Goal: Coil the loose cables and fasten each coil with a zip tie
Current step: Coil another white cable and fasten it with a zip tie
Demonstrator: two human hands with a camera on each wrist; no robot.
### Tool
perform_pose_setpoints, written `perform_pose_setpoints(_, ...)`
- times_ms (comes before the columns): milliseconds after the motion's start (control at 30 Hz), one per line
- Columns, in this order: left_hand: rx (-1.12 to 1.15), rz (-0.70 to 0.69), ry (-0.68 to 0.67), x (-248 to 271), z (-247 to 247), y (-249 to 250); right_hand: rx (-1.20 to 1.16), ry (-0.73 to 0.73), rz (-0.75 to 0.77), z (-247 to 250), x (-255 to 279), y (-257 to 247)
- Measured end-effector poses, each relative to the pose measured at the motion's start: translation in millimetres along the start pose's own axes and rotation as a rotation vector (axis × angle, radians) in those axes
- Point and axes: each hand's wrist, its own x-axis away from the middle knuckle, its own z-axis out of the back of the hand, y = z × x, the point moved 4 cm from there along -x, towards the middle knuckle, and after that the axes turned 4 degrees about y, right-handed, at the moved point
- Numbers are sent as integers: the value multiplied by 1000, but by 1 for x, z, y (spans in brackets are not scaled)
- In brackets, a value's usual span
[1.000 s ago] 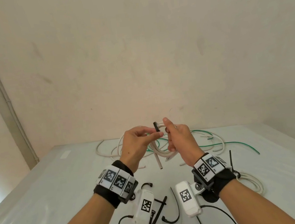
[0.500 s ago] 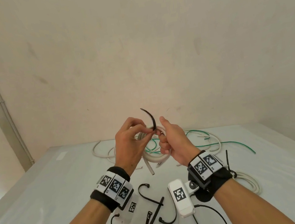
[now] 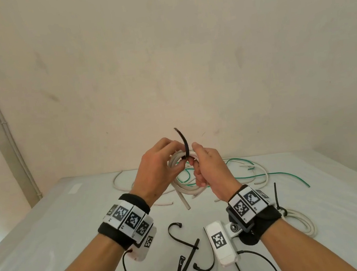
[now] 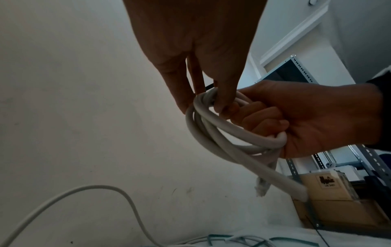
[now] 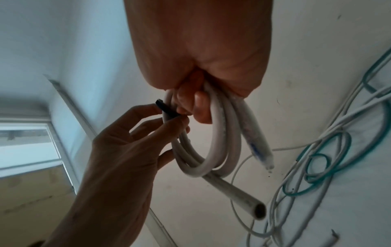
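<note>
Since half a second ago, both hands stay raised over the table (image 3: 49, 230) with almost no shift; the black zip tie (image 3: 184, 142) tail keeps its upward curve. The right hand (image 3: 211, 169) has its fingers curled round the white cable coil (image 3: 177, 160), which is held off the table. The left hand (image 3: 157, 171) pinches the zip tie where it crosses the coil at the coil's 12 o'clock.

From the head view, the tie's tail is visible rising above the fingers. In the right wrist view only a short black stub (image 5: 167, 109) shows between the left fingertips (image 5: 180, 121), but the coil's open cut end (image 5: 259, 211) shows at 5 o'clock. Through the left wrist view the tie is almost hidden; the coil (image 4: 222, 130) is seen gripped in the right hand (image 4: 306, 120).

Loose white and green cables (image 3: 256, 170) lie on the table at 1 o'clock of the hands. Spare black zip ties (image 3: 187, 251) lie at 6 o'clock. A tied white coil (image 3: 302, 221) rests at 4 o'clock, beside the right wrist.
</note>
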Motion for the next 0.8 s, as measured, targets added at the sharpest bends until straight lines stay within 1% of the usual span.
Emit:
perform_pose_setpoints(200,-67,-27,-44,6,-3,-4,60,-13,-10,-2,0,2)
perform_pose_setpoints(300,-55,-12,-16,8,-2,-4,56,-26,3,-2,1,2)
perform_pose_setpoints(367,-30,20,19,8,-2,0,32,-63,6,-4,2,1)
perform_pose_setpoints(400,-4,51,33,7,-2,1,25,-82,12,-4,2,0)
perform_pose_setpoints(467,77,156,40,3,-1,-1,30,-102,25,-5,3,0)
perform_pose_setpoints(567,191,308,2,-3,-1,-8,38,-93,20,-6,2,2)
perform_pose_setpoints(700,248,415,-22,0,-2,-8,79,-63,51,-8,0,1)
perform_pose_setpoints(800,351,530,-16,2,-1,-10,72,-27,80,-9,1,-1)
